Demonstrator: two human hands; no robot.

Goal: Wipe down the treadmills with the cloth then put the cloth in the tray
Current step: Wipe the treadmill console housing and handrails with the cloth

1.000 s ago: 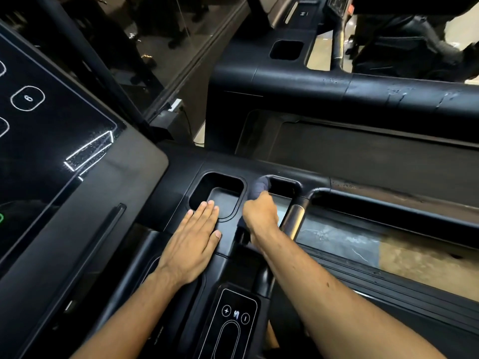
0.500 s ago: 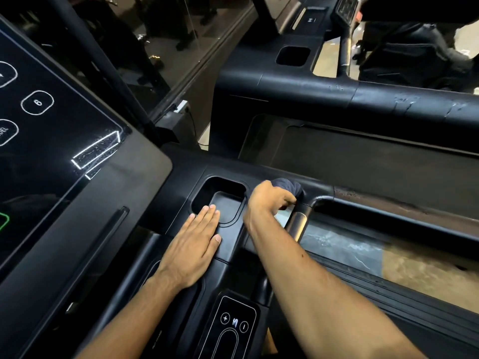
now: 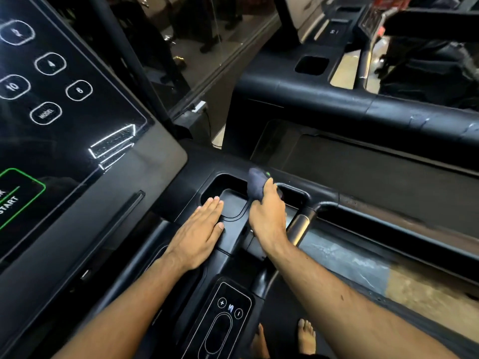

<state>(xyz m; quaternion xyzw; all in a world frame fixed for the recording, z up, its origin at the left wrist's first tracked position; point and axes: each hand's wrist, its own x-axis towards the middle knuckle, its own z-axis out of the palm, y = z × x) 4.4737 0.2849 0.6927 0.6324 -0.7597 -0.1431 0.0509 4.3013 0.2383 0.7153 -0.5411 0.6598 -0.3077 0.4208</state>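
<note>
The cloth [image 3: 256,187] is a dark bunched wad sitting on the ridge of the treadmill console [image 3: 191,174], between the tray [image 3: 233,207] and a second pocket [image 3: 294,196] to its right. From my feed the upper part of the cloth pokes out above the knuckles and leans toward the tray's far right corner; I cannot tell whether it touches the tray's floor. I have the right hand [image 3: 268,216] clenched round the cloth, fingers curled over it and the wrist angled in from the lower right. The left hand [image 3: 201,233] is released and flat, palm down on the console, its straight fingertips lying at the tray's near edge and holding nothing. Just right of the right wrist runs the handlebar [image 3: 300,225], with a metal-coloured sleeve where it bends. Below the hands, between the forearms, sits a small control panel [image 3: 224,316] with plus and minus marks. The big touchscreen [image 3: 64,112] fills the left side, showing numbered buttons and a green-outlined start button. Beyond the console stands a neighbouring treadmill [image 3: 337,99], black like this one. Two bare feet [image 3: 305,335] show at the bottom, on the belt
</note>
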